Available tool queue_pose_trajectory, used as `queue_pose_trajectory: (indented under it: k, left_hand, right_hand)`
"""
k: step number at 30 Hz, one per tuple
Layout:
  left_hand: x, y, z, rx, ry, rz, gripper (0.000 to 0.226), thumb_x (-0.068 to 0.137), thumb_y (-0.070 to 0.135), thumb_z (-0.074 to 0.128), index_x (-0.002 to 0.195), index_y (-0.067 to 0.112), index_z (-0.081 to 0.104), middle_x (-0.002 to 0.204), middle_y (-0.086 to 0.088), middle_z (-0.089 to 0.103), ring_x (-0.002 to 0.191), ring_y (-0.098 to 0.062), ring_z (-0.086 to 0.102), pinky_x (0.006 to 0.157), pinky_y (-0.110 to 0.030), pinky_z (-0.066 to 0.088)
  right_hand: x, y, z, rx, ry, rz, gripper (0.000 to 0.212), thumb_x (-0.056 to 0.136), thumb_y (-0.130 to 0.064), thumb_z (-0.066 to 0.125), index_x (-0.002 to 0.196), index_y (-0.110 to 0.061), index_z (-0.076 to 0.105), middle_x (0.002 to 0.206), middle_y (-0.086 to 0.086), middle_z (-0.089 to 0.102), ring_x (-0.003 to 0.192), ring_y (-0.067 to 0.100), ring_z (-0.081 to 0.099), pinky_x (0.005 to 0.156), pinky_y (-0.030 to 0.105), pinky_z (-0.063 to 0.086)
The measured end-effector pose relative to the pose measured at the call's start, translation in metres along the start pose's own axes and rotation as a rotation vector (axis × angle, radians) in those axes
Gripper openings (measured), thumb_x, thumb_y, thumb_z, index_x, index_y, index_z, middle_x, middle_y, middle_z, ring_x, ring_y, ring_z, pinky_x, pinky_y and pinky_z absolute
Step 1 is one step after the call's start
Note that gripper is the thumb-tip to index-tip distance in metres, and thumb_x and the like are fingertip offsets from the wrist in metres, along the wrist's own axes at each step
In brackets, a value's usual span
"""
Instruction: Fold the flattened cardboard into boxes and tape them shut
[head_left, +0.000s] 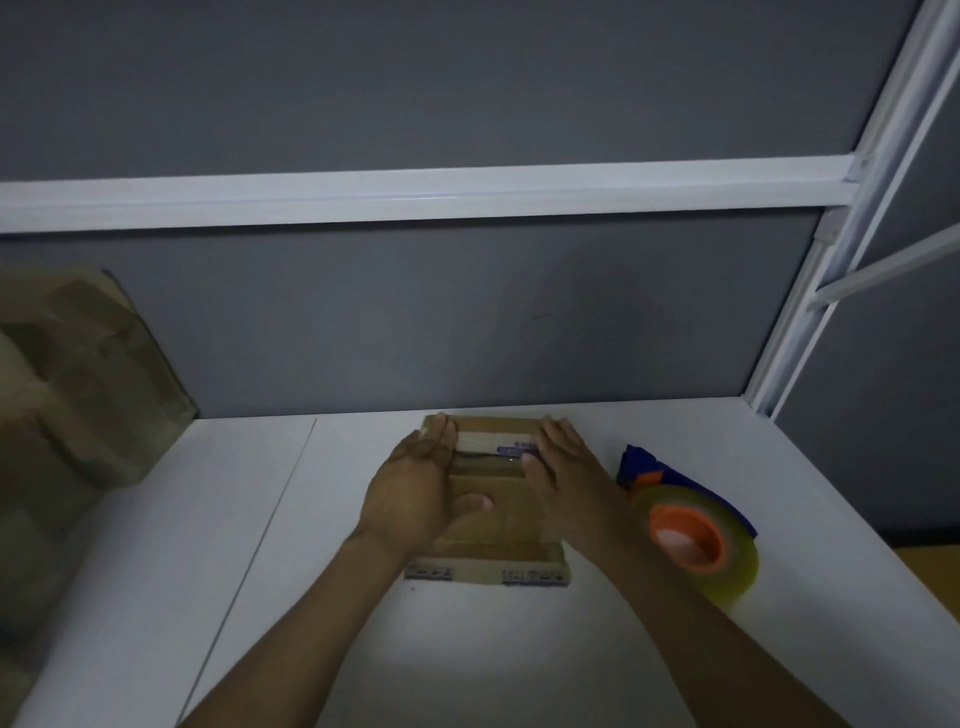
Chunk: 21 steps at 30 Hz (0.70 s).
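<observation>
A small brown cardboard box (488, 525) lies on the white table (208, 545), its top flaps folded in with a strip of tape across the far part. My left hand (415, 488) rests along the box's left side, fingers straight, thumb lying on the top flap. My right hand (566, 478) presses flat against the right side, fingers pointing away from me. Neither hand curls around anything. A blue and orange tape dispenser (685, 525) with a clear tape roll sits just right of my right wrist.
A stack of brown cardboard (78, 374) leans at the far left against the grey partition wall (467, 322). White metal frame bars (831, 291) rise at the right. The table's right edge runs diagonally past the dispenser.
</observation>
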<state>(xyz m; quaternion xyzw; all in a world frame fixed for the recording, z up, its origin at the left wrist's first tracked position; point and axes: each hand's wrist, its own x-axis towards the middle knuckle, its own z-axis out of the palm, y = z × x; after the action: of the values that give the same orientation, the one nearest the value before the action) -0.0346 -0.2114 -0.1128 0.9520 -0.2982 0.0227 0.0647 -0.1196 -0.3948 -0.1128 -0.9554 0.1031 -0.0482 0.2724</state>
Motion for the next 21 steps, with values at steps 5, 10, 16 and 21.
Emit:
queue_pose_trajectory:
  k: [5, 10, 16, 21]
  left_hand:
    - [-0.001, -0.008, 0.004, -0.283, 0.049, -0.09, 0.114, 0.068, 0.084, 0.043, 0.154, 0.017, 0.009, 0.156, -0.008, 0.029, 0.12, -0.024, 0.056, 0.096, -0.034, 0.048]
    - [-0.005, -0.004, 0.0, -0.492, 0.083, -0.184, 0.084, 0.079, 0.074, 0.048, 0.14, 0.017, 0.039, 0.118, -0.001, 0.066, 0.099, -0.019, 0.064, 0.081, -0.03, 0.054]
    - [0.001, 0.01, -0.006, -0.523, 0.077, -0.425, 0.051, 0.097, 0.056, 0.037, 0.091, 0.009, 0.057, 0.101, -0.012, 0.067, 0.082, -0.022, 0.056, 0.072, -0.026, 0.04]
    - [-0.004, 0.0, -0.007, -0.755, 0.038, -0.549, 0.055, 0.092, 0.056, 0.05, 0.072, 0.007, 0.062, 0.082, -0.01, 0.068, 0.083, -0.026, 0.065, 0.079, -0.036, 0.051]
  right_hand:
    - [0.009, -0.014, 0.004, 0.223, 0.073, 0.162, 0.07, 0.103, -0.034, 0.035, 0.153, -0.017, -0.01, 0.161, -0.003, -0.012, 0.135, 0.02, 0.04, 0.078, 0.011, 0.043]
    - [-0.003, -0.016, -0.006, 0.48, 0.039, 0.394, 0.058, 0.102, -0.032, 0.035, 0.153, -0.017, 0.011, 0.124, 0.01, 0.055, 0.074, 0.011, 0.051, 0.06, 0.021, 0.04]
    - [-0.011, -0.015, -0.006, 0.37, 0.05, 0.411, 0.056, 0.102, -0.046, 0.023, 0.087, -0.005, 0.058, 0.081, 0.009, 0.059, 0.069, 0.016, 0.052, 0.065, 0.029, 0.042]
    - [-0.018, 0.0, -0.012, 0.639, -0.034, 0.468, 0.042, 0.094, -0.049, 0.049, 0.09, -0.011, 0.068, 0.092, 0.01, 0.072, 0.086, 0.023, 0.068, 0.085, 0.041, 0.057]
